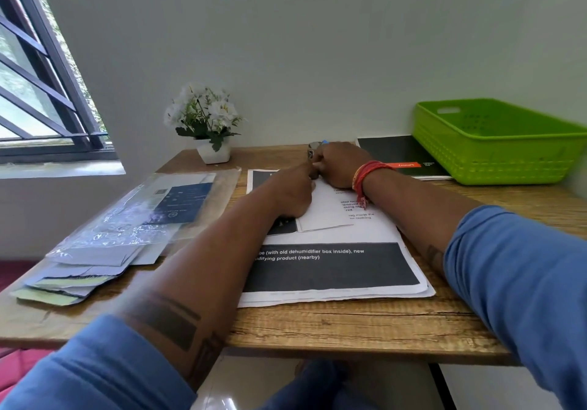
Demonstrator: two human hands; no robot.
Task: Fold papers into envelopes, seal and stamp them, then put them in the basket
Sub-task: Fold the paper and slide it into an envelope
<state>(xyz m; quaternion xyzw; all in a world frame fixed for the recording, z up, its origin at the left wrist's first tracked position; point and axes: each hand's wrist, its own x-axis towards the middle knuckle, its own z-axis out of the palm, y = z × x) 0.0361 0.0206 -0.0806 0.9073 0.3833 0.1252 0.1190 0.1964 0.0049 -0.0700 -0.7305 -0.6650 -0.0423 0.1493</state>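
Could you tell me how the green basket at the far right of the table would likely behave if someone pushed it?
The green basket looks like thin perforated plastic, so probably light. Its broad, low shape makes tipping unlikely; it would likely slide over the wooden table.

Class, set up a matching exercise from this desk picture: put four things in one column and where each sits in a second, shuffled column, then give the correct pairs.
Things
1. green basket
2. flower pot
3. stack of envelopes
4. folded paper

Places
A. left edge of the table, partly under a clear plastic sleeve
B. under both hands, on top of the printed sheets
C. far right corner, by the wall
D. far edge of the table, near the window

Pairs: 1-C, 2-D, 3-A, 4-B
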